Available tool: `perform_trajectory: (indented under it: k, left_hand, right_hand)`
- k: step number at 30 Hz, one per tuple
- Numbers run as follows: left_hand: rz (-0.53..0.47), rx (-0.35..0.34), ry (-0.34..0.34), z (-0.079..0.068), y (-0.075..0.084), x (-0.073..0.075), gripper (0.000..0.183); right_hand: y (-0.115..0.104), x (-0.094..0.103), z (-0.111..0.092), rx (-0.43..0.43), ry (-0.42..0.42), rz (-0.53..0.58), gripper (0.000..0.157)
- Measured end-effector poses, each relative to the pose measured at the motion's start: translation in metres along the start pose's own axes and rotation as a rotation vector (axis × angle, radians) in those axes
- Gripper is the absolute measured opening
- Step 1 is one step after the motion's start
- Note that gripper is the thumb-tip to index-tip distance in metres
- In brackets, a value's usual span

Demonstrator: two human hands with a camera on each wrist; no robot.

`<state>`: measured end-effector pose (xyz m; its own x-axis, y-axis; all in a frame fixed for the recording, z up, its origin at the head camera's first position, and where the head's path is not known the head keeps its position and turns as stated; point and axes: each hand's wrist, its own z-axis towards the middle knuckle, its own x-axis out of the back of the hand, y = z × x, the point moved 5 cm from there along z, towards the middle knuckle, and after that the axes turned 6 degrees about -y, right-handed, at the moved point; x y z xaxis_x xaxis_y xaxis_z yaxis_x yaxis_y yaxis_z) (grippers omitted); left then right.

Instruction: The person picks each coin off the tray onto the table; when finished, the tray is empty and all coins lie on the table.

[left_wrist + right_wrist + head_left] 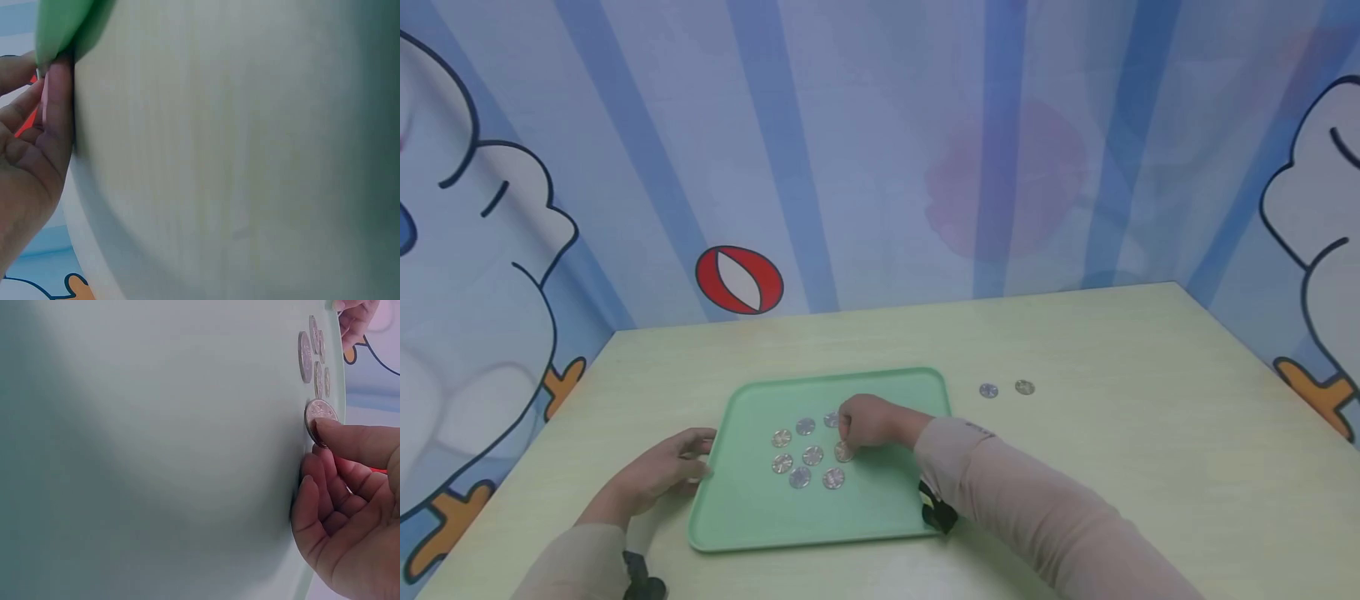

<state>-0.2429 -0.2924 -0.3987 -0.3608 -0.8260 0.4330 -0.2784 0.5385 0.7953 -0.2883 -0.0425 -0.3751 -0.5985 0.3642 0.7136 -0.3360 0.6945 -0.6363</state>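
Observation:
In the head view a light green tray (730, 517) bears several silvery coins (812, 455) in a loose cluster. Over the right side of that cluster, my right hand (872, 419) is bent down to the tray. The right wrist view has its thumb and fingers pinching one coin (320, 411), which stands tilted at the tray's surface. Other coins (305, 357) lie just beyond it. My left hand (658, 471) is at the tray's left rim, its fingers and thumb spread apart along the edge. From the left wrist, the fingertips meet the green rim (59, 28).
Two more coins, one silvery (988, 390) and one beside it (1025, 387), lie on the pale wooden table (1120, 467) right of the tray. A blue striped cartoon backdrop (880, 150) rises behind the table and along both sides.

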Motion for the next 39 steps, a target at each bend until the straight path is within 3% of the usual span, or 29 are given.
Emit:
perform_trajectory:
  k: [24, 39]
  left_hand:
    - [-0.006, -0.003, -0.004, 0.0, 0.0, 0.0, 0.059]
    - [0.001, 0.003, 0.009, 0.001, -0.002, 0.001, 0.06]
  right_hand:
    - [0.011, 0.012, -0.012, 0.048, -0.028, 0.243, 0.01]
    - [0.027, 0.032, -0.028, 0.076, 0.053, 0.44, 0.01]
